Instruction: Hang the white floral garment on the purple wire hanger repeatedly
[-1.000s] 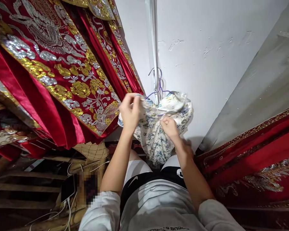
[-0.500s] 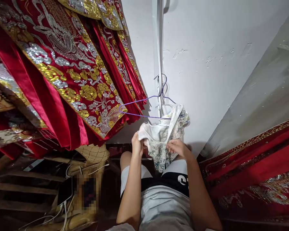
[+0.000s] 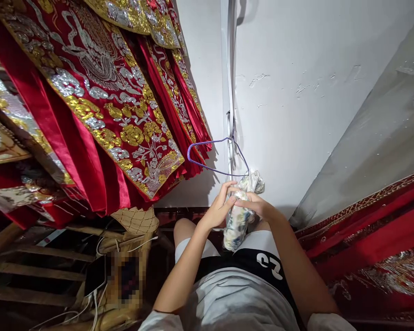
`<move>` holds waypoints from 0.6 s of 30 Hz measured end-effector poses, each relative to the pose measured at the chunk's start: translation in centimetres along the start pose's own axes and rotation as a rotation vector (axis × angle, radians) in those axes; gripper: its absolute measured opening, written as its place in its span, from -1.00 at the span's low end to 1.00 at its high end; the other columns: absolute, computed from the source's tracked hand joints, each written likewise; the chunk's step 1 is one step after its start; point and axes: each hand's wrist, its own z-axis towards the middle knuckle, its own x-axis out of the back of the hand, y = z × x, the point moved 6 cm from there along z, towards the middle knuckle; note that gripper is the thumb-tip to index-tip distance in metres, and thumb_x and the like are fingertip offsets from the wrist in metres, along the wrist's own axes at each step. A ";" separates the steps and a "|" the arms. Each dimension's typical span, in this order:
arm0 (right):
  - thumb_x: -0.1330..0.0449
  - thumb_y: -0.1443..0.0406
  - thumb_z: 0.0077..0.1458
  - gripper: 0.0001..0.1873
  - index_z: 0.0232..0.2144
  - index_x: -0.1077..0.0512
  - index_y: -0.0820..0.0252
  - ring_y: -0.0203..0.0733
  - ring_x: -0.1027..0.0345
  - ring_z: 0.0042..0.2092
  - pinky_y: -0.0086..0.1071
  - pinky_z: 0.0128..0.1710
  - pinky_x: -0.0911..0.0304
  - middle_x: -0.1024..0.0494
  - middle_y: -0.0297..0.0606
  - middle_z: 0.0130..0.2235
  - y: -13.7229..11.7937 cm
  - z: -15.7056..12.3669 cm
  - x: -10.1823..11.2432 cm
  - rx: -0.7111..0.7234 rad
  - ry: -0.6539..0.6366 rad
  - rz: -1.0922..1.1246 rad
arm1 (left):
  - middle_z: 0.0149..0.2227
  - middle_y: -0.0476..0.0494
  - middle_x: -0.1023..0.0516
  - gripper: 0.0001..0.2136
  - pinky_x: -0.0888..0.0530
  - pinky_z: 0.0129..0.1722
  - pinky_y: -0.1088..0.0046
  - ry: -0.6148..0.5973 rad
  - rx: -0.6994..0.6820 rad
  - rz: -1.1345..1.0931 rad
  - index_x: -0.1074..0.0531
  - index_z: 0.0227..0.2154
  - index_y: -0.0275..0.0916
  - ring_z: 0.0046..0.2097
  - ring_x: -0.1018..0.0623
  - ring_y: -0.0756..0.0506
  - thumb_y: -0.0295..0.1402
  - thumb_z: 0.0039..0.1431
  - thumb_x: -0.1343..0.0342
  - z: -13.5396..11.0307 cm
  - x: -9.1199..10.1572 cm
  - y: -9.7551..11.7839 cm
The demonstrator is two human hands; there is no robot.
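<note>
A white cloth with a blue and green print [image 3: 239,216] is bunched into a narrow bundle below a purple wire hanger [image 3: 214,156]. The hanger hangs at the white pole [image 3: 232,82] in the wall corner, and the cloth's top end still touches its right tip. My left hand [image 3: 219,209] grips the bundle from the left, fingers curled round it. My right hand [image 3: 257,206] holds it from the right, fingers pinched on the cloth.
Red robes with gold and silver embroidery [image 3: 100,101] hang close on the left. More red embroidered fabric [image 3: 372,239] lies at the right. A phone on a cable [image 3: 95,275] and a woven basket [image 3: 134,219] sit low on the left, above wooden steps.
The cloth has come off most of the hanger and been gathered from a spread shape into a tight bundle. Both hands moved down and closer together. The bare hanger swung left.
</note>
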 end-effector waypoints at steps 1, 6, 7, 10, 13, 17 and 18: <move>-0.47 0.00 -0.08 -0.55 -0.29 -0.52 0.20 -0.12 -0.46 -0.28 -0.33 -0.25 -0.34 -0.58 -0.25 -0.35 -0.7 -0.7 0.3 -0.028 -0.037 -0.034 | -0.07 -0.18 -0.50 -0.52 -0.39 0.12 0.23 -0.079 0.054 -0.017 -0.28 0.19 -0.17 0.00 -0.49 -0.18 0.05 0.45 0.12 -0.2 -0.2 -0.9; -0.50 0.12 -0.12 -0.62 -0.41 -0.49 0.25 -0.23 -0.40 -0.38 -0.40 -0.36 -0.30 -0.54 -0.30 -0.42 -5.6 -3.3 0.6 -0.038 -0.234 -0.169 | -0.17 -0.11 -0.47 -0.49 -0.45 -0.01 0.29 -0.326 0.133 -0.050 -0.25 0.26 -0.14 -0.15 -0.48 -0.12 0.00 0.39 -0.05 -1.9 -1.8 -2.1; -0.48 0.11 -0.09 -0.63 -0.41 -0.49 0.26 -0.24 -0.39 -0.38 -0.41 -0.36 -0.30 -0.54 -0.30 -0.41 -6.6 -3.6 0.3 -0.011 -0.292 -0.201 | -0.10 -0.15 -0.47 -0.43 -0.44 0.06 0.27 -0.303 0.098 -0.035 -0.20 0.31 -0.12 -0.08 -0.49 -0.14 -0.03 0.35 -0.12 -2.0 -1.9 -1.8; -0.40 0.08 0.02 -0.65 -0.46 -0.50 0.29 -0.27 -0.35 -0.40 -0.43 -0.39 -0.25 -0.51 -0.31 -0.45 -8.6 -4.4 -0.2 0.001 -0.480 -0.375 | 0.13 -0.28 -0.41 -0.53 -0.30 0.27 0.21 -0.278 -0.022 0.017 -0.42 0.13 -0.14 0.20 -0.40 -0.24 -0.08 0.24 -0.26 -1.7 -2.3 -0.8; -0.32 0.11 0.09 -0.68 -0.46 -0.57 0.30 -0.21 -0.39 -0.39 -0.40 -0.38 -0.26 -0.55 -0.27 -0.45 -9.7 -4.3 1.5 0.009 -0.444 -0.559 | -0.02 -0.24 -0.52 -0.65 -0.42 0.12 0.26 -0.420 0.048 -0.066 -0.52 -0.14 -0.24 0.07 -0.50 -0.24 -0.06 0.20 -0.27 -1.6 -2.4 -1.0; -0.26 0.23 0.05 -0.69 -0.16 -0.66 0.17 0.01 -0.49 -0.02 -0.23 -0.03 -0.36 -0.67 -0.16 -0.07 -11.1 -2.2 6.3 0.285 0.059 -0.599 | -0.29 -0.09 -0.53 -0.58 -0.43 -0.22 0.43 -0.303 0.215 0.073 -0.50 -0.18 -0.29 -0.25 -0.49 -0.10 0.02 0.20 -0.22 -1.8 2.2 -1.5; -0.23 0.26 0.03 -0.61 -0.07 -0.64 0.11 0.04 -0.46 0.08 -0.18 0.05 -0.34 -0.64 -0.17 0.04 -10.9 -1.4 7.3 0.355 0.174 -0.584 | -0.34 -0.06 -0.52 -0.58 -0.40 -0.27 0.45 -0.278 0.235 0.195 -0.51 -0.24 -0.29 -0.30 -0.47 -0.09 0.04 0.21 -0.20 -1.9 3.8 -1.5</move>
